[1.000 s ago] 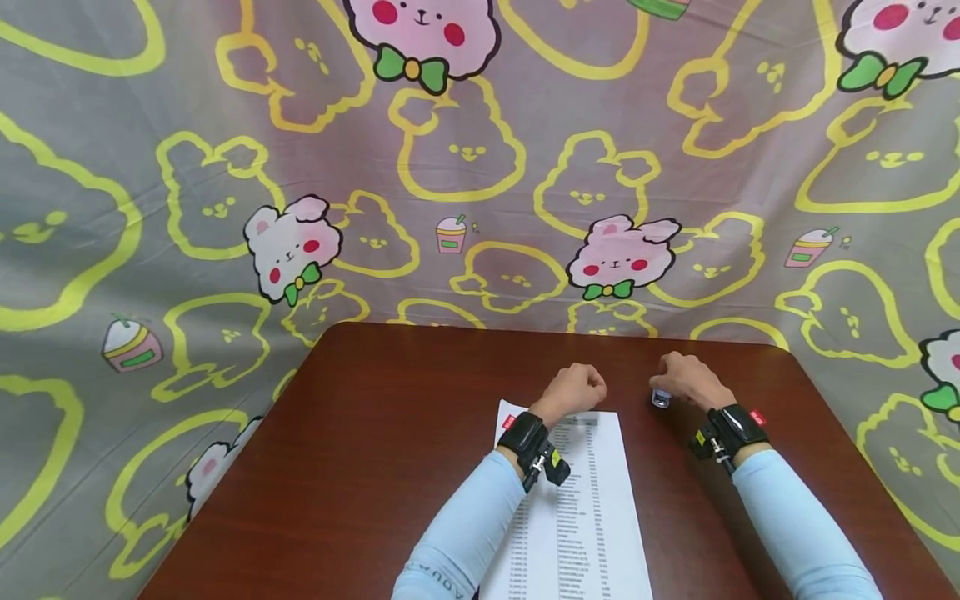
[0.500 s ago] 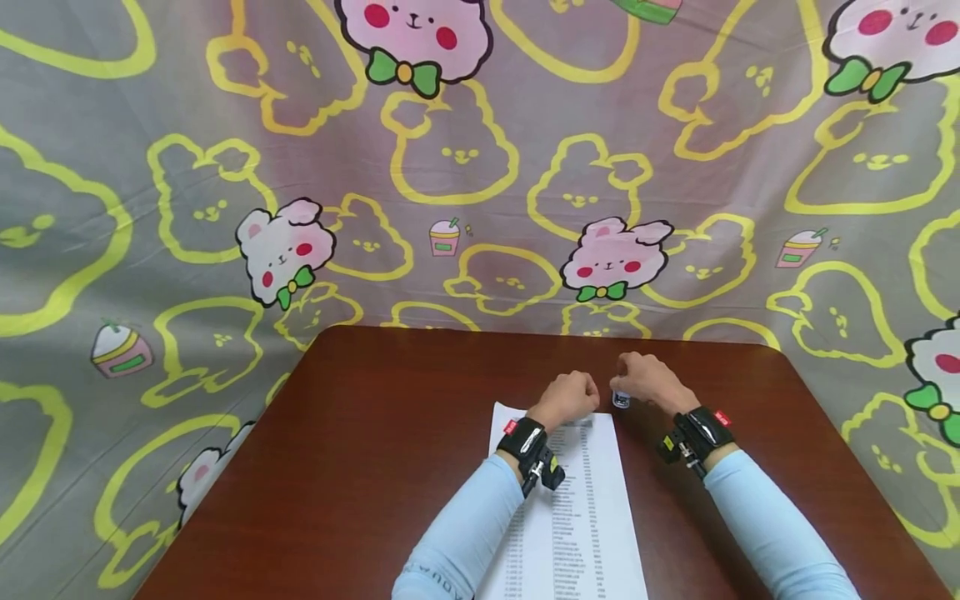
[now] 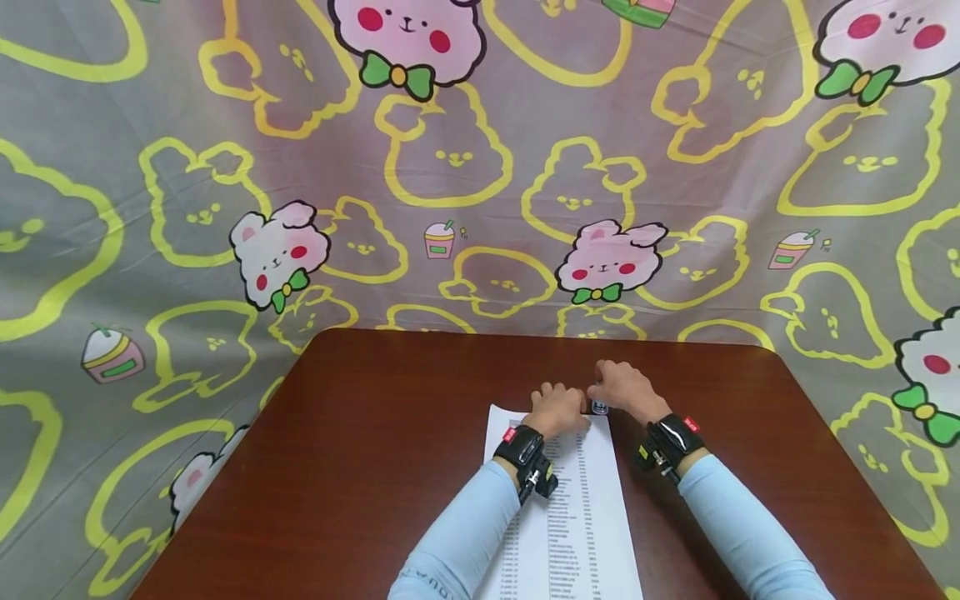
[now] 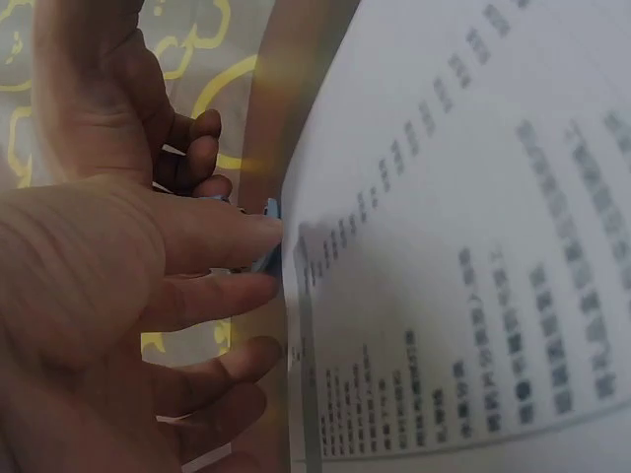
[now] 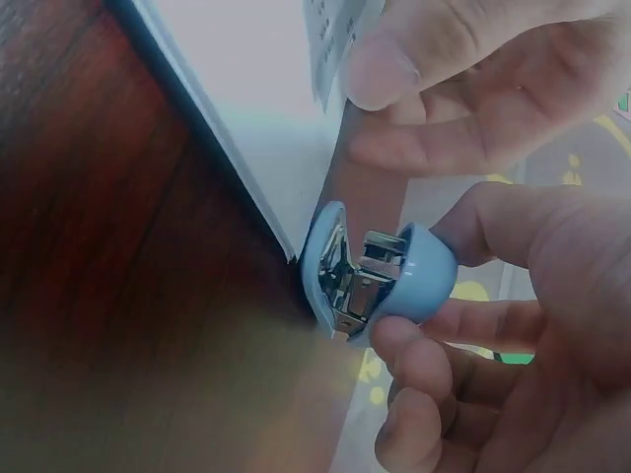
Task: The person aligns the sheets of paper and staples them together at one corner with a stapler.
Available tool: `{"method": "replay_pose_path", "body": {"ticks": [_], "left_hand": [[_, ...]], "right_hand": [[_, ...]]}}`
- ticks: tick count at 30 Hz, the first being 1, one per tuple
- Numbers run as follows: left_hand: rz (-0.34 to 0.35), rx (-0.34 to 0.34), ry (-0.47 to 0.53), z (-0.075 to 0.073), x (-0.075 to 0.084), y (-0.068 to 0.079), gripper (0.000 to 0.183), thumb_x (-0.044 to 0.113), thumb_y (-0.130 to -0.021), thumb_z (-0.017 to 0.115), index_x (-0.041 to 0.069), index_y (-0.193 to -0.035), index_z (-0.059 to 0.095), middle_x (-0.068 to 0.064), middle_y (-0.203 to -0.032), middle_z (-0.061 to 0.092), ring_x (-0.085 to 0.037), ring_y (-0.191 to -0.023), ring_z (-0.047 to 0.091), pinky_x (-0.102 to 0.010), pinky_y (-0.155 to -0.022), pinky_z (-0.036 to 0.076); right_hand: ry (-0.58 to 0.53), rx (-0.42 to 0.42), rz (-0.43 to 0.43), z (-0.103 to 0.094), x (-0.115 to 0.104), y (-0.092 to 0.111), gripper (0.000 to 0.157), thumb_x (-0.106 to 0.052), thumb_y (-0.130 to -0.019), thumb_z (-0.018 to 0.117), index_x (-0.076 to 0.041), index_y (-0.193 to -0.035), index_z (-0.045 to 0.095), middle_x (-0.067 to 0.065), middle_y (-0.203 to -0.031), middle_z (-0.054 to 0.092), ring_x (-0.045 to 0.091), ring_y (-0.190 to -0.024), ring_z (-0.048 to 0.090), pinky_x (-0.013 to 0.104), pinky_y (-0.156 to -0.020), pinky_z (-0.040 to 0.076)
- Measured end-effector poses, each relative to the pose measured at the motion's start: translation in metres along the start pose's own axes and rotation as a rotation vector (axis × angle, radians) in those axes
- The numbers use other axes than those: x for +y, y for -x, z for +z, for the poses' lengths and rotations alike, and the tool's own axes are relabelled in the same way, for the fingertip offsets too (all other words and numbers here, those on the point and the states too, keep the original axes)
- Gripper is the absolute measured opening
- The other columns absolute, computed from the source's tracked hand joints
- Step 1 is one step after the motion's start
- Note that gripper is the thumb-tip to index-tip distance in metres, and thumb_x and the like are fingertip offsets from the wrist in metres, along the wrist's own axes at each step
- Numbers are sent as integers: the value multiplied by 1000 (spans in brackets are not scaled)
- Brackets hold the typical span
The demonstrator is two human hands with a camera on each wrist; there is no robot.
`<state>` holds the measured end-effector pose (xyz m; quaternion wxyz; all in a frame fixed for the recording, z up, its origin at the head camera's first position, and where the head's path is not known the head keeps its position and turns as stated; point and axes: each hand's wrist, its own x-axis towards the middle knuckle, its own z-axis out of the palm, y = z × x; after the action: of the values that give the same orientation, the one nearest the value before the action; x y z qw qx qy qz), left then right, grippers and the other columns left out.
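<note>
My right hand [image 3: 628, 390] pinches a small light-blue stapler [image 5: 424, 274] between thumb and fingers, its metal mouth open toward the paper. In the right wrist view the stapler stands right beside the corner of the printed sheets [image 5: 256, 108]. Those sheets lie lengthwise on the table, with columns of small text. My left hand [image 3: 557, 412] is over their far end, fingers spread and fairly straight. In the left wrist view its thumb and fingertips reach the sheets' edge, and the stapler is partly hidden behind them.
The dark reddish-brown table [image 3: 375, 442] extends to both sides of the sheets. Behind it hangs a grey curtain [image 3: 480, 217] with yellow outlines and cartoon rabbits.
My right hand has brought the stapler leftward, to the far right corner of the sheets. The left hand's fingers have loosened and spread at the far edge.
</note>
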<state>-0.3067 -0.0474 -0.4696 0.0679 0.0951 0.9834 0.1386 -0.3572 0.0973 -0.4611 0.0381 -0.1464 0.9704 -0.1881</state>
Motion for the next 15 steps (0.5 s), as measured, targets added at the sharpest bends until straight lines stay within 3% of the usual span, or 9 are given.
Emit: {"method": "replay_pose_path", "body": {"ticks": [3,9,15], "left_hand": [[-3,10,-23,2,-1,0,20,37,-83,74,20,-86,65,-4,-100,56,-26,-103,43,-42,-85,32],[11,-7,-23,-2,-3,0,29,41,-83,75,21,-101,66,-6,-110,54,-26,-107,40,-42,-88,33],[70,-22,23,-3,-7,0,29,41,-86,72,20,-105,67,-3,-110,57,-23,-105,42,-41,-88,34]], "right_hand": [[29,0,13,0,0,1,37,-25,-87,68,-2,-115,59,14,-95,67,24,-71,59,35,-61,49],[76,10,14,-11,2,3,33,-28,-90,65,-4,-112,61,11,-90,66,24,-70,57,35,-59,45],[20,43,25,-18,24,15,27,-23,-94,57,-3,-110,63,8,-81,61,22,-67,55,32,-54,40]]}}
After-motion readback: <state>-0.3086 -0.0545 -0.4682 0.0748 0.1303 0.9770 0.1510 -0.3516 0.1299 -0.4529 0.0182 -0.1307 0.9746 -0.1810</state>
